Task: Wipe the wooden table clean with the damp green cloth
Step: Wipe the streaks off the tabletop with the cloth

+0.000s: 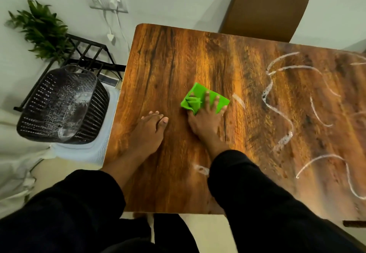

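A wooden table (178, 54) fills the middle and right of the head view. On it lies a folded bright green cloth (195, 96), a little left of the table's centre. My right hand (208, 118) presses flat on the cloth, fingers spread over its near right part. My left hand (150, 128) rests palm down on the bare wood to the cloth's left, holding nothing. White squiggly marks (277, 102) cover the right half of the table, and a small white smear (202, 169) sits by my right sleeve.
A brown chair (265, 9) stands at the table's far side. Left of the table, a black perforated basket (59, 104) sits on a white bin, with a black metal rack (89, 54) and a green plant (41, 29) behind it. A wall socket (107, 1) has cables hanging.
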